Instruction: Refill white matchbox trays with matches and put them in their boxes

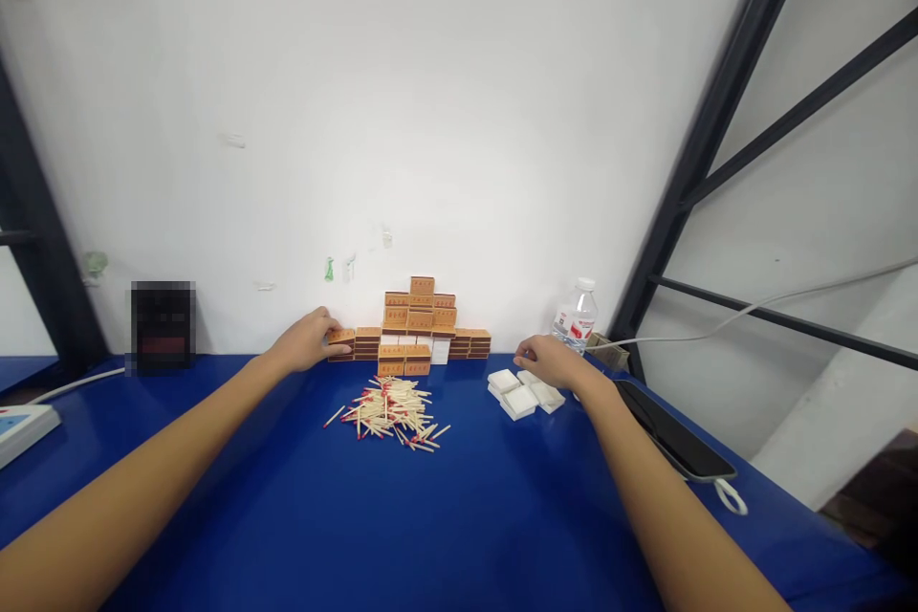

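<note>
At the left end of the stacked orange matchboxes [417, 317], my left hand [307, 340] has its fingers closed around a matchbox [339, 338] on top of a short pile. My right hand [554, 361] hovers at the back of several white matchbox trays [520, 401], fingers bent downward and slightly apart. Nothing shows between those fingers, though their undersides are partly hidden. A loose heap of red-tipped matches [391, 411] lies in front of the stack. Two matchboxes [404, 360] stand on their sides at the stack's front, with white trays [440, 350] showing behind them.
Behind my right hand stands a clear plastic bottle [577, 314] with a white cap. A dark phone [674, 430] and a cable lie along the right side. A blurred black object [163, 325] and a white power strip [27, 430] occupy the left of the blue table [402, 535].
</note>
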Demonstrator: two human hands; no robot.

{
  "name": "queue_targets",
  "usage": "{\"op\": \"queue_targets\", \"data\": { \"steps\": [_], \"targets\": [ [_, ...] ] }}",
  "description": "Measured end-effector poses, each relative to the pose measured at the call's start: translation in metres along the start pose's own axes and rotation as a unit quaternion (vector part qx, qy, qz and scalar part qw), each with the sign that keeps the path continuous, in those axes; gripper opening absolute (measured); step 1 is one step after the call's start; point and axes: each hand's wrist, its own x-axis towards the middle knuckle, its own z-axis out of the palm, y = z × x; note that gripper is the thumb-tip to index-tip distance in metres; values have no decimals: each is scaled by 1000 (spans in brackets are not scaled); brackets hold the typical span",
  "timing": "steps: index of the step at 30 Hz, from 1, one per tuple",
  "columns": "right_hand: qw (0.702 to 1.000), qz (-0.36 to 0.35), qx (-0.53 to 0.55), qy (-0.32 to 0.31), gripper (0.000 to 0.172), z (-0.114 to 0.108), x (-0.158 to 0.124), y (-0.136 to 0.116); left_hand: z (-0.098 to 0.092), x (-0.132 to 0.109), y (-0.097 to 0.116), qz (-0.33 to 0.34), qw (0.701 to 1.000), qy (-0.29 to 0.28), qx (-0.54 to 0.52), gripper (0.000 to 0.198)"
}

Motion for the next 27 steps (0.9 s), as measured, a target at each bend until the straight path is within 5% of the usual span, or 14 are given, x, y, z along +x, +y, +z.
{"op": "queue_targets", "data": {
  "steps": [7, 13, 17, 20, 24, 27],
  "targets": [
    [1000, -15, -1, 13, 25, 3, 0, -4, -5, 3, 1, -22, 999, -40, -1, 36],
    [996, -12, -19, 88, 24, -5, -3, -17, -41, -29, 12, -14, 1000, -10, 4, 44],
    [994, -48, -19, 100, 24, -11, -8, -34, -60, -77, 18, -51, 988, -143, -12, 38],
    [994, -67, -15, 90, 24, -14, -12, -43, -64, -100, 18, -68, 977, -192, -57, 35],
    [988, -85, 29, 122, 23, -14, -15, -60, -70, -100, 24, -71, 986, -140, -48, 36],
    [949, -136, 256, 122, 31, -2, -21, -94, -70, -89, 52, -50, 997, -49, -27, 46]
  ]
}}
